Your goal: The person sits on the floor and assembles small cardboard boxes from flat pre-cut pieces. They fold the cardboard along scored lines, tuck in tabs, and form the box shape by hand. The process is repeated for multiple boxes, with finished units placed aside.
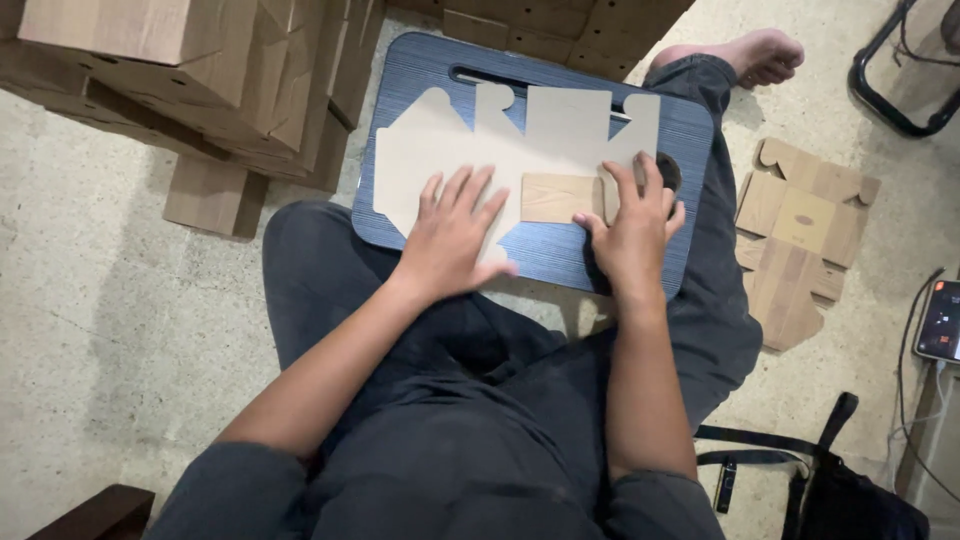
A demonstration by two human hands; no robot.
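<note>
- On the blue lap board [690, 130], a flat cardboard cutout [470, 150] lies across the middle.
- Left hand [452, 238], fingers spread, presses flat on its near edge.
- Right hand [632, 232], fingers spread, presses a folded brown flap [560, 197] near the board's right edge.

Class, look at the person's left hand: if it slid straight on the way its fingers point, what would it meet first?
The left hand already lies on the flat pale cardboard cutout; straight on, it would probably cross that sheet toward the blue lap board's slot.
</note>
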